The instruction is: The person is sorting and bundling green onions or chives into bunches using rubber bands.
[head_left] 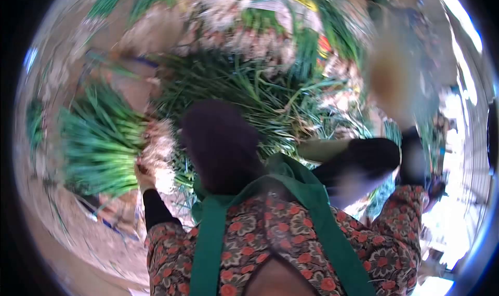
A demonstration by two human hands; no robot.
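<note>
A large bunch of green onions (104, 155) lies at the left, its leaves fanned out leftward and its pale, hairy roots toward me. My left hand (145, 178) is closed on the near side of the bunch, where the stalks meet the roots; some fingers are hidden. On the right, my arm in a black undersleeve (412, 155) reaches upward. Beyond that sleeve a tan and grey blur covers the view, so my right hand's fingers and anything in them cannot be made out.
A broad heap of loose green onions (223, 83) spreads ahead of my knees. Behind it lie more bunches with roots showing (260, 44). My bent knee (364, 158) is right of centre. Bare, dusty ground (104, 249) shows at the lower left.
</note>
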